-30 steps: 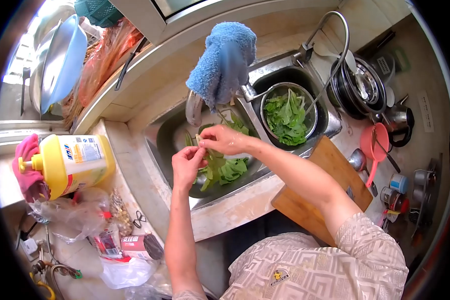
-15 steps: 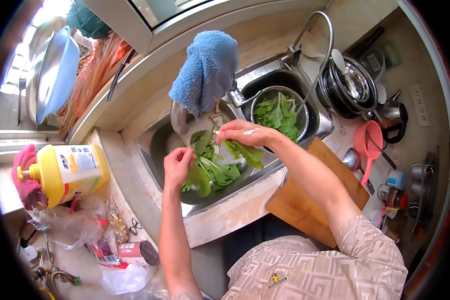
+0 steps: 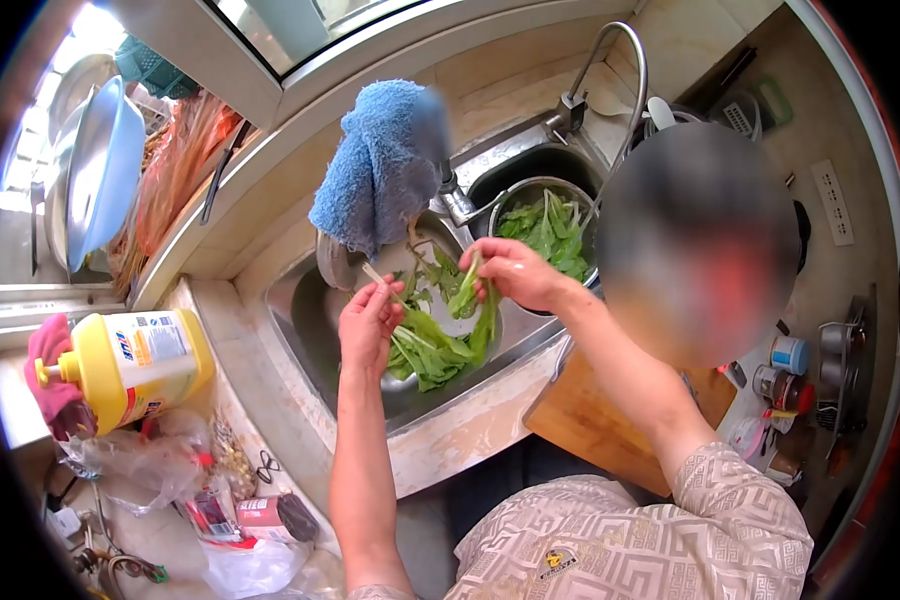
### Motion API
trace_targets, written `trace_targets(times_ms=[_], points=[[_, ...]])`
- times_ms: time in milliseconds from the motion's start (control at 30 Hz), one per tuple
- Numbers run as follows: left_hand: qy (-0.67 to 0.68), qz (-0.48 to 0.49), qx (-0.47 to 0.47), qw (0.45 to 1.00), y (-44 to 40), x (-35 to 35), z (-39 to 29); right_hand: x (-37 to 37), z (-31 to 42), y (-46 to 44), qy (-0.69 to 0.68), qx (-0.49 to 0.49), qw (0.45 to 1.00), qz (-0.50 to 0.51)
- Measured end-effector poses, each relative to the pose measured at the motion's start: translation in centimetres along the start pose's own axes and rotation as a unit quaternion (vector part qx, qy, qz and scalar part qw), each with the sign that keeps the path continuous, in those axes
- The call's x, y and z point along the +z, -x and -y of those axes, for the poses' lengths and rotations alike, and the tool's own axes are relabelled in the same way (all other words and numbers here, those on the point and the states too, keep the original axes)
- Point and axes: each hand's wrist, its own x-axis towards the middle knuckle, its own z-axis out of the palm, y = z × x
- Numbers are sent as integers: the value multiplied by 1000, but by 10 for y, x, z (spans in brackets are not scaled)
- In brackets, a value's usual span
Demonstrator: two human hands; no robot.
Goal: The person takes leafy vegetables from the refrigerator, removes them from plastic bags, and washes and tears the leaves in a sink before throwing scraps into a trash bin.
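My left hand [image 3: 368,325] is closed over the left sink basin [image 3: 305,325], and a pale stem end pokes up from its fingers. My right hand [image 3: 515,272] pinches a leafy green [image 3: 465,297] by its stalk, with its leaves hanging down. Below both hands, more loose leafy greens [image 3: 432,352] lie in the basin. To the right, a round metal colander or pot [image 3: 510,205] in the second basin holds more greens. A blue towel [image 3: 375,165] hangs over the faucet, above the left basin.
A wooden cutting board [image 3: 590,410] lies right of the sink near my right forearm. On the left stand a yellow pump bottle [image 3: 150,365], plastic bags and a can [image 3: 275,518]. A large blurred patch hides the right counter. A curved spout [image 3: 610,35] rises behind.
My right hand has moved slightly right and lifted its greens closer to upright. A pale stem now shows in my left hand. A blurred shape has appeared over the pans at right.
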Motion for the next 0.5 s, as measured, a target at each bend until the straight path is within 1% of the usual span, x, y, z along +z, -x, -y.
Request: trace_targets(times_ms=[33,67,133,167,200,233,267,300,333,367,400,467,500], points=[[-52,-17,12,998,-3,0,2,-7,6,5,-8,-33,999,-26],[-52,-19,11,998,-7,-5,8,-20,10,7,-21,-29,997,-72],[-229,-111,18,967,-19,-27,26,-51,17,7,35,-32,984,-172],[-231,-141,-13,963,-24,-45,37,-79,8,4,148,-63,963,-214],[-232,-141,-14,962,-33,-72,54,-104,-8,1,148,-63,963,-215],[-314,-177,12,933,-43,-101,75,-128,-24,-2,399,-98,843,-348],[-393,-212,38,894,-48,-119,91,-141,-36,-5,612,-123,641,-446],[-394,-212,36,894,-49,-123,97,-142,-42,-7,612,-122,642,-446],[-437,-237,24,867,-51,-129,104,-142,-52,-8,638,-5,671,-378],[-479,-261,10,838,-52,-135,111,-143,-62,-7,652,113,687,-302],[-481,-262,7,836,-54,-134,117,-140,-68,-7,651,115,689,-299],[-555,-337,-36,759,-55,-122,131,-131,-81,-9,691,165,658,-247],[-583,-373,-77,717,-51,-117,132,-133,-88,-10,720,138,633,-249]])
